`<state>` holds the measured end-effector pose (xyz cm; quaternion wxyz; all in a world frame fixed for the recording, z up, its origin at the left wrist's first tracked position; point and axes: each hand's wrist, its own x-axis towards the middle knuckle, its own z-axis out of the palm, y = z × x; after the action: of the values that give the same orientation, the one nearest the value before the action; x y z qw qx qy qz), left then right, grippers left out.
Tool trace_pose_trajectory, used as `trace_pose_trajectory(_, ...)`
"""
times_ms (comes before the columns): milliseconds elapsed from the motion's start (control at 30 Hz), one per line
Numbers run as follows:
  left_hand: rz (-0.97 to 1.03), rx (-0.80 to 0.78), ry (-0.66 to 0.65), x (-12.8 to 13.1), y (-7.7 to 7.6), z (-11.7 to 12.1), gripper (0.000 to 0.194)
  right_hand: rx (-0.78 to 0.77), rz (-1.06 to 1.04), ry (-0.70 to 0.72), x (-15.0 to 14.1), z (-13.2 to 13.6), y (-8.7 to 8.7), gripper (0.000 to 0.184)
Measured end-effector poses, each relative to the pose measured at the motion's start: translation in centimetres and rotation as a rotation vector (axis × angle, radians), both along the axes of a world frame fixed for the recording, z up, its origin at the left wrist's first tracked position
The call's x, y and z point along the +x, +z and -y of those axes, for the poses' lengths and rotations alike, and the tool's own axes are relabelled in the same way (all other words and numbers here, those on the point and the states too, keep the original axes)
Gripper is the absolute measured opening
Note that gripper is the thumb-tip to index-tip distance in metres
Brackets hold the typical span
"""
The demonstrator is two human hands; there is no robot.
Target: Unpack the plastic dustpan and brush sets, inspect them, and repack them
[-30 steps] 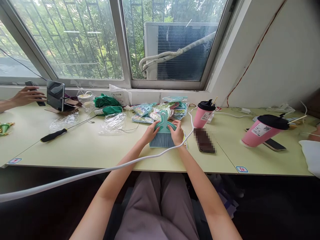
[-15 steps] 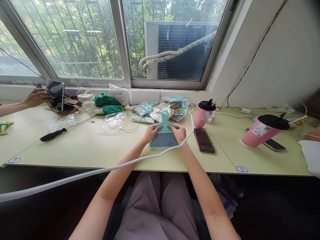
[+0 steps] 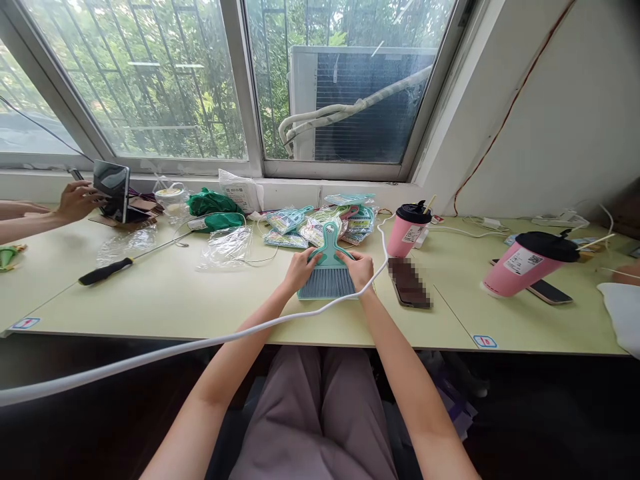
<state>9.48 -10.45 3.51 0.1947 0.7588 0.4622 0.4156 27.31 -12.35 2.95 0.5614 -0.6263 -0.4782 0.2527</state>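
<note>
A mint-green hand brush (image 3: 327, 283) with grey bristles lies in front of me at the table's near side, its handle pointing away. A green edge beneath the bristles looks like a dustpan under it, mostly hidden. My left hand (image 3: 301, 268) grips the brush's left shoulder, thumb on top. On the right shoulder my right hand (image 3: 360, 269) is closed the same way. Just beyond the handle sits a pile of packaged brush sets (image 3: 320, 223) in clear plastic. A white cable (image 3: 200, 343) runs across the view, passing in front of my right wrist.
Right of my hands are a phone (image 3: 410, 283), a pink cup (image 3: 403, 233) and another pink cup (image 3: 520, 270). To the left lie a black-handled screwdriver (image 3: 106, 272), plastic bags (image 3: 227, 247) and green cloth (image 3: 213, 200). Another person's hand (image 3: 80, 200) touches a tablet (image 3: 113, 190).
My hands and the brush stay almost where they were. At far left, more of the other person's arms shows beside the tablet.
</note>
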Motion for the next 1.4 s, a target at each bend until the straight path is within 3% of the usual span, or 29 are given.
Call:
trace_pose_trajectory(233, -0.069, 0.052, -0.005, -0.3, 0.5, 0.1, 0.031, 0.032, 0.15, 0.2, 0.8, -1.0, 1.2, 0.033)
trace_pose_trajectory(400, -0.088, 0.081, -0.008, -0.6, 1.0, 0.2, 0.028, 0.05, 0.149, 0.433, -0.1, -3.0, 3.2, 0.045)
trace_pose_trajectory(667, -0.115, 0.1, 0.016, -1.0, 1.8, 0.7, 0.026, 0.085, 0.074, 0.48, -1.1, -2.9, 4.0, 0.064)
trace_pose_trajectory(933, -0.141, 0.11, 0.044, -1.0, 1.8, 0.6, 0.023, 0.065, 0.243, 0.164, -2.2, -1.9, 3.8, 0.059)
trace_pose_trajectory(1233, -0.079, 0.07, 0.036, -0.9, 1.0, 0.0, 0.027, 0.127, 0.314, 0.141, -2.2, -2.1, 3.3, 0.049)
trace_pose_trajectory(1400, 0.082, 0.023, 0.188, -2.1, 0.0, -2.2, 0.028, 0.2, 0.24, 0.082, 0.1, -1.9, 2.6, 0.041)
